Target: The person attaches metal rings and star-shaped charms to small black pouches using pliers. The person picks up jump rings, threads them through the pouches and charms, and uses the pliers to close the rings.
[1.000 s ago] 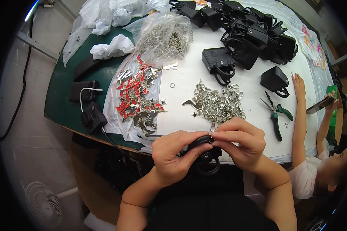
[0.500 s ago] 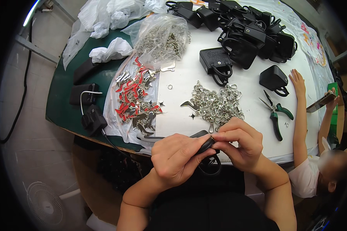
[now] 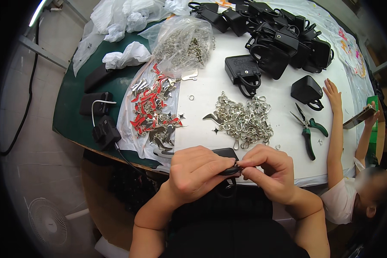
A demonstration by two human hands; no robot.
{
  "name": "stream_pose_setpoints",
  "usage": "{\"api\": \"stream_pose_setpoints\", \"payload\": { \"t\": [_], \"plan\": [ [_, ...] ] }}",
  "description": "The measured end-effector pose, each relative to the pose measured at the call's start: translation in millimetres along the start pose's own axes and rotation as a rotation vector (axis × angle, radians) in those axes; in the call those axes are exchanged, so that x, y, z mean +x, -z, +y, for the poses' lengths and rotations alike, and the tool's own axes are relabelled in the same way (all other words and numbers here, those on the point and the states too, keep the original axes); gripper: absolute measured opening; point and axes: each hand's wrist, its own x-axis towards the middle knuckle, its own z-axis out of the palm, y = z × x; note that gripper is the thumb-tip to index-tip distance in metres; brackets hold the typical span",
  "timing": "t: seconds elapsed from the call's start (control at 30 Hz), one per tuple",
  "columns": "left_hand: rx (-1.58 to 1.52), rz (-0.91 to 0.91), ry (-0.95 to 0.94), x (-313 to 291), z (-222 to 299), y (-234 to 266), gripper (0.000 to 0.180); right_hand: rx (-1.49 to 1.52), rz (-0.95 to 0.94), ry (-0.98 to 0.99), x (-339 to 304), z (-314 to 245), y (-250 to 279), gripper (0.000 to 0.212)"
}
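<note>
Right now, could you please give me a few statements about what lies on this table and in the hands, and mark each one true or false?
1. Both hands, left hand and right hand, grip a small black pouch. True.
2. The green-handled pliers lie left of the red charms. False: they lie far to the right of them.
3. The pile of silver clasps lies loose on the white cloth. True.
4. The pile of black pouches is at the near edge. False: it is at the far side.

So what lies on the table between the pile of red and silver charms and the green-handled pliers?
In the head view, a heap of silver clasps lies between the charms and the pliers.
</note>
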Motion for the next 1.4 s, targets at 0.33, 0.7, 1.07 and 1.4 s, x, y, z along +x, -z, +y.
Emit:
{"api": "stream_pose_setpoints", "payload": {
  "t": [0.33,0.7,1.07,1.4],
  "plan": [
    [0.235,0.053,-0.019,-5,2,-15,0.028,-0.558,0.103,0.312,10,1,1,0.018],
    [0.292,-0.382,0.334,-28,7,34,0.051,-0.849,-0.012,0.443,9,-11,16,0.026],
    [0.434,-0.516,0.268,-50,5,74,0.030,-0.972,-0.098,0.469,-4,-40,39,0.024],
    [0.417,-0.549,0.248,-1,29,72,0.044,-0.983,-0.167,0.516,-7,-34,21,0.024]
  ]
}}
